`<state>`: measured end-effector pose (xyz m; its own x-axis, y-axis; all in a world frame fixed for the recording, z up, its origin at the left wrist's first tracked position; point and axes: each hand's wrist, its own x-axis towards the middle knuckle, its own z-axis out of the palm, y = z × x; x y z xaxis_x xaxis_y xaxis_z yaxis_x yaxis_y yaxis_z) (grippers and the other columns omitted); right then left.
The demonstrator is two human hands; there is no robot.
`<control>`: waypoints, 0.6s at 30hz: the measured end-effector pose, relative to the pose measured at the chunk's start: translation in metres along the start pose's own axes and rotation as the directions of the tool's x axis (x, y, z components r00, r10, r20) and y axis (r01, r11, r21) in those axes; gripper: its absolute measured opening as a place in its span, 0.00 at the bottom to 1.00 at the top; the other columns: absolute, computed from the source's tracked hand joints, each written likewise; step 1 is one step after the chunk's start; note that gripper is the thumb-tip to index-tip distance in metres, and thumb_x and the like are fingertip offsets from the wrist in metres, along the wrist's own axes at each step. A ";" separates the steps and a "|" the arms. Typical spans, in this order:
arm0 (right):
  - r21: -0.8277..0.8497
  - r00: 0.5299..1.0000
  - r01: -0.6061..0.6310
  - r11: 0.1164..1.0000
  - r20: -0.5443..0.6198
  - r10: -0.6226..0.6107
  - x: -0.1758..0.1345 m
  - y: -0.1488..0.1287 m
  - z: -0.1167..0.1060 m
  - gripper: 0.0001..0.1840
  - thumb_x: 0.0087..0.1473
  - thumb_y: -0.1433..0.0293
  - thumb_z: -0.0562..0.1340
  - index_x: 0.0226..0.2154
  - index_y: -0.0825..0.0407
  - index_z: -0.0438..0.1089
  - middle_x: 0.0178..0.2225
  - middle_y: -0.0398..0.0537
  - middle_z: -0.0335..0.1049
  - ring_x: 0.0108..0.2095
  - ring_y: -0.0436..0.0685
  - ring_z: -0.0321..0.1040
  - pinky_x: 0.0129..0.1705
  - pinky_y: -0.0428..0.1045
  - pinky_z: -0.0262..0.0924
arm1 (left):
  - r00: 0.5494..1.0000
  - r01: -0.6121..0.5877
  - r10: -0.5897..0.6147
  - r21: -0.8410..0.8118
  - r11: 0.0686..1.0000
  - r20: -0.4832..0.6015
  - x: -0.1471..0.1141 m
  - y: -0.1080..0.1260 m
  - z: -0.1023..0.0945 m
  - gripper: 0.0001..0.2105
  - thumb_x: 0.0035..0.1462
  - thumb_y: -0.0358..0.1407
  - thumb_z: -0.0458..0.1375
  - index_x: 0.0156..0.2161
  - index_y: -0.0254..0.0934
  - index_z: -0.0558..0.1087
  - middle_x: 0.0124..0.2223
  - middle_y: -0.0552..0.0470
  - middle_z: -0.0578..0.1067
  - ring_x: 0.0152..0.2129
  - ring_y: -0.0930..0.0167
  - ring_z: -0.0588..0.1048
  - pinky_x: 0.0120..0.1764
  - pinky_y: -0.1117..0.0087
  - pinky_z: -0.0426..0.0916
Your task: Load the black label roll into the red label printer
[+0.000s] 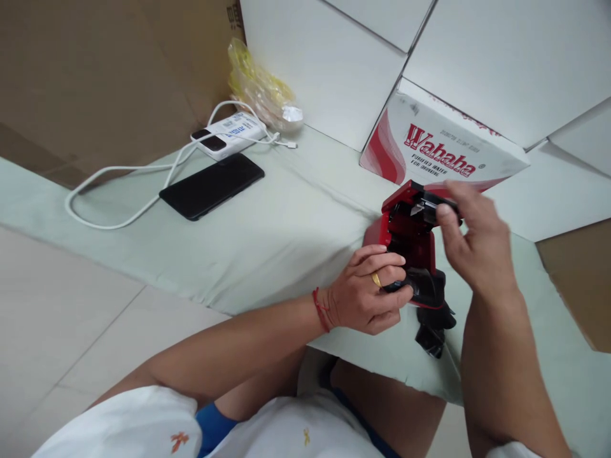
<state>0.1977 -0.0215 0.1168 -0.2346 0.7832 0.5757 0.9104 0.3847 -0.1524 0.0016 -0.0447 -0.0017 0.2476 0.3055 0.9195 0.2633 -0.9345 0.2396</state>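
Observation:
A small red and black box-like device (422, 245) stands on the cloth-covered table with its hinged lid (403, 196) raised and its dark inside showing. My left hand (370, 289), with a gold ring, is wrapped around its near left side, fingers curled over the rim. At the upper right, my right hand (475, 232) pinches a black part on the lid's underside between thumb and fingers. I cannot make out whether that part is loose or fixed. Just below the device lies a crumpled shiny black piece (433, 331), partly hidden by it.
Behind the device is a white and red Wahaha water carton (439, 140). A black phone (212, 186), a white power bank (229, 137) with a white cable (102, 226) and a yellowish plastic bag (262, 89) lie at the left. Cardboard boxes (109, 83) flank the table.

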 end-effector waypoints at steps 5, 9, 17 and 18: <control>-0.026 0.995 0.028 0.999 0.092 -0.025 -0.024 -0.006 -0.004 0.20 0.71 0.67 0.59 0.62 0.49 0.73 0.56 0.58 0.80 0.56 0.66 0.75 0.61 0.65 0.68 | 0.998 -0.012 0.010 -0.024 1.000 -0.063 0.000 0.002 -0.002 0.10 0.53 0.34 0.60 0.41 0.43 0.76 0.39 0.54 0.81 0.52 0.66 0.77 0.64 0.59 0.66; 0.048 0.983 0.068 0.997 0.168 -0.075 -0.054 -0.020 -0.018 0.24 0.68 0.77 0.58 0.62 0.49 0.73 0.58 0.57 0.78 0.56 0.64 0.74 0.59 0.63 0.69 | 0.997 0.009 -0.012 -0.038 0.999 -0.074 -0.001 0.001 -0.003 0.10 0.52 0.33 0.61 0.41 0.43 0.76 0.39 0.53 0.81 0.52 0.65 0.76 0.62 0.57 0.66; 0.024 0.973 0.028 0.999 0.227 -0.032 -0.078 -0.027 -0.011 0.34 0.56 0.88 0.52 0.55 0.49 0.80 0.55 0.50 0.82 0.45 0.61 0.73 0.49 0.59 0.74 | 0.997 0.060 -0.064 -0.118 0.991 -0.030 -0.003 0.001 -0.004 0.11 0.50 0.32 0.60 0.40 0.45 0.75 0.42 0.51 0.78 0.53 0.62 0.74 0.57 0.53 0.69; 0.023 0.976 0.019 1.000 0.216 -0.023 -0.078 -0.028 -0.009 0.33 0.56 0.88 0.52 0.54 0.49 0.81 0.54 0.50 0.82 0.44 0.60 0.73 0.47 0.59 0.74 | 0.995 0.089 -0.093 -0.154 0.984 -0.023 -0.002 0.000 -0.006 0.11 0.50 0.31 0.59 0.41 0.45 0.75 0.43 0.50 0.77 0.53 0.61 0.73 0.56 0.53 0.70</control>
<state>0.1939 -0.0981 0.0835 -0.3242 0.8611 0.3916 0.8976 0.4107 -0.1600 -0.0041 -0.0465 -0.0016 0.2009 0.3870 0.8999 0.1370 -0.9207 0.3653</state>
